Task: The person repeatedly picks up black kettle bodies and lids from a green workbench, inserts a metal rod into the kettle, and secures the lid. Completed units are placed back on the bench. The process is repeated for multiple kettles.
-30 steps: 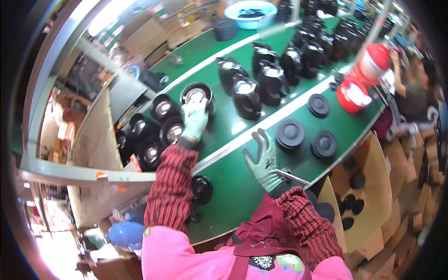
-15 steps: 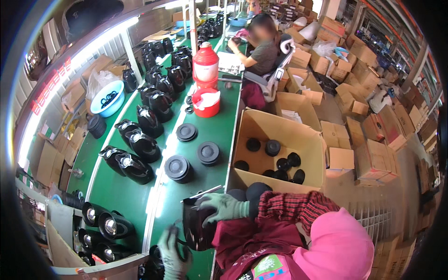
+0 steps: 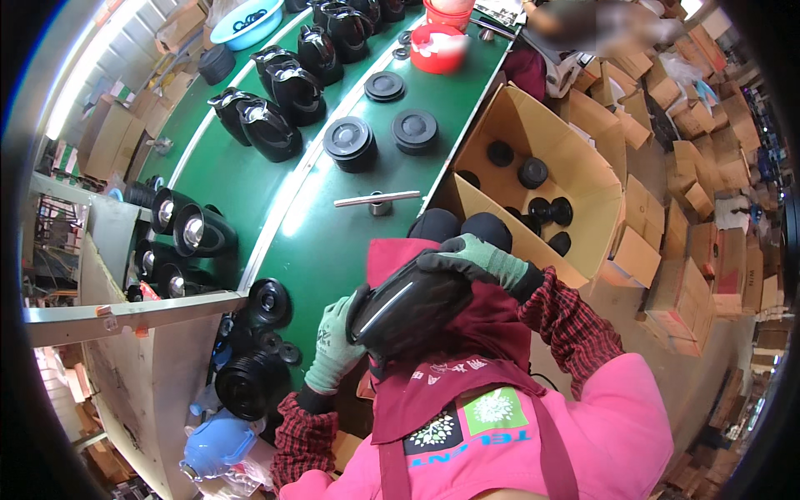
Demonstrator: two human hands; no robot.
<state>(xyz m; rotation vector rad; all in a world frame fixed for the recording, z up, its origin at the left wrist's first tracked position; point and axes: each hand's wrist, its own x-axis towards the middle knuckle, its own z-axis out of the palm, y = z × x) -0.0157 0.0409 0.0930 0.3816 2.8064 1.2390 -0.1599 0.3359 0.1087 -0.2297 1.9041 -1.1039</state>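
blue basin, red tub, cardboard boxes

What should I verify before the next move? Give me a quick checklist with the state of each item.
1. Left hand gripping the black vessel: ok, at one end.
2. Right hand gripping it: ok, at the opposite end.
3. Metal crossbar clear of both hands: ok, apart from them on the green table.
4. Vessel set down on the table: not ok, held up before the maroon apron.
5. Vessel's inside clean: cannot tell, hidden.
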